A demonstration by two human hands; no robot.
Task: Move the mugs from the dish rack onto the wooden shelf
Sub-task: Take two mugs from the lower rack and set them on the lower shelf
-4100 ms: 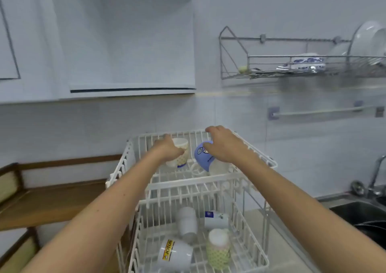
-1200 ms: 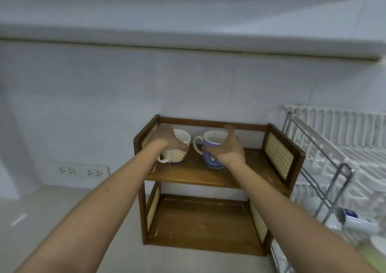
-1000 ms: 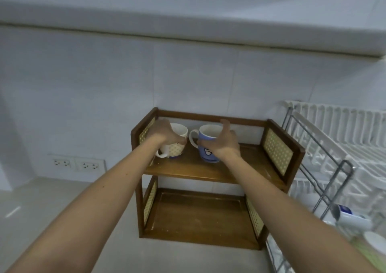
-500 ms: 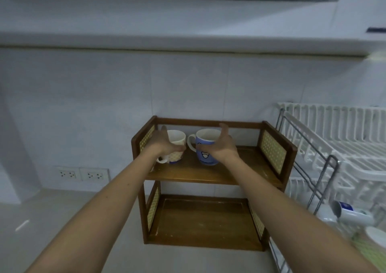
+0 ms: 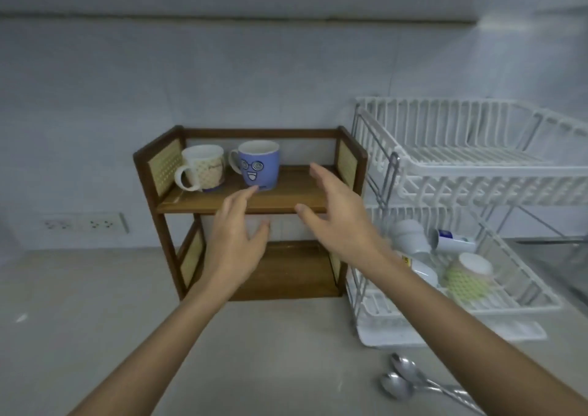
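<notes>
Both hands were empty and spread open in the middle of the frame: the left hand (image 5: 234, 244) hung in front of the wooden shelf (image 5: 286, 197), fingers splayed, and the right hand (image 5: 337, 215) hovered just beside it, toward the dish rack (image 5: 477, 177) at right. Neither touched a mug. Two mugs stood upright on the shelf's upper board, left of centre in the frame: a cream patterned mug (image 5: 202, 171) near the left side panel and a blue face mug (image 5: 258, 168) just beside it, apart from each other. The rack's upper tier looked bare. Its lower tier, at lower right, held several more mugs lying tipped or mouth-down, among them a white mug (image 5: 410, 237) and a green-dotted mug (image 5: 467, 277); the rest were too blurred to count. Two spoons (image 5: 410, 380) lay on the desk (image 5: 95, 304) below the rack. The likely trouble ahead: reaching into that crowded tier could knock neighbouring mugs together, and a tipped mug lifted by its smooth body might slip.
</notes>
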